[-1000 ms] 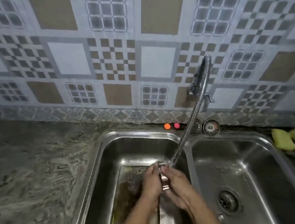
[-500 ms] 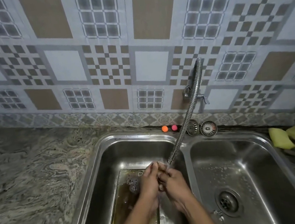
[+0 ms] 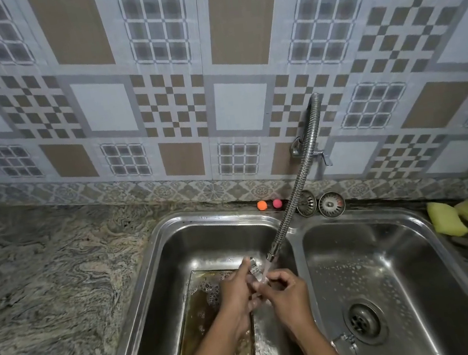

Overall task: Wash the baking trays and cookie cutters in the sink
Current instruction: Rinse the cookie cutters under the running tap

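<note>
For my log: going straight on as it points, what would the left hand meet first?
Probably the small metal cookie cutter touching the left hand; then the ribbed steel tap hose. Depth unclear.

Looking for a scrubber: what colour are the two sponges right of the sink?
Both sponges are yellow; head view.

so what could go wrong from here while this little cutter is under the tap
1. The cookie cutter is small and wet, and only the fingertips of the left hand pinch it. It may slip into the brown water on the baking tray below.
2. The stream from the faucet hose lands right on the fingers, beside the divider, so dirty spray could reach the right basin.
</note>
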### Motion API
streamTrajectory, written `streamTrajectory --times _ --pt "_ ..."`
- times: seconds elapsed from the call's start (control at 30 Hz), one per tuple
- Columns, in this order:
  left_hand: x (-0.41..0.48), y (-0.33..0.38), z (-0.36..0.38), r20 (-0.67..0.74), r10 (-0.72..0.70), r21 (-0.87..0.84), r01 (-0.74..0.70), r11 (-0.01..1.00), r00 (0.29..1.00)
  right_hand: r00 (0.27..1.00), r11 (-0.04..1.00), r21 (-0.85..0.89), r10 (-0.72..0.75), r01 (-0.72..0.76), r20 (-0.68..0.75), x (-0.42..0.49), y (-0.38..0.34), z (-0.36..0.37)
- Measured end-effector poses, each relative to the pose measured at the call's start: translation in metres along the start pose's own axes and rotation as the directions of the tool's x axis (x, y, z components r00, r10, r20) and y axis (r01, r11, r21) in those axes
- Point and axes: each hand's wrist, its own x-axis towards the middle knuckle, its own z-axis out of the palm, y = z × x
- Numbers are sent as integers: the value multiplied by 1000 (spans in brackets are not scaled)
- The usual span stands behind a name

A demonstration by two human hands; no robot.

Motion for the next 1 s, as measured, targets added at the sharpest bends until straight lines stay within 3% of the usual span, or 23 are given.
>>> streamTrajectory --times 0.2,0.4,0.53,0.7,0.77,0.87,1.0 --pt "-2 -3 5 69 -19 -26 21 999 997 999 999 30 -32 33 -21 -2 6 -5" --pt "-1 0 3 -89 40 -3 -41 999 995 984 988 -9 -154 156 87 -9 2 0" --pt "0 6 3 -12 36 -109 -37 993 999 996 990 138 -9 21 -85 -9 15 5" --pt "-2 2 -1 -20 84 75 -82 994 996 975 971 232 108 -62 -193 2 16 5" --pt "-3 1 -4 3 46 50 -46 998 999 968 975 217 99 -48 -232 5 12 2" --pt "-2 1 -7 14 20 -15 -20 1000 1000 983 988 154 20 9 -185 4 3 -2" --pt "-2 4 -7 78 -77 -227 92 970 994 987 987 36 -155 153 46 -10 -7 6"
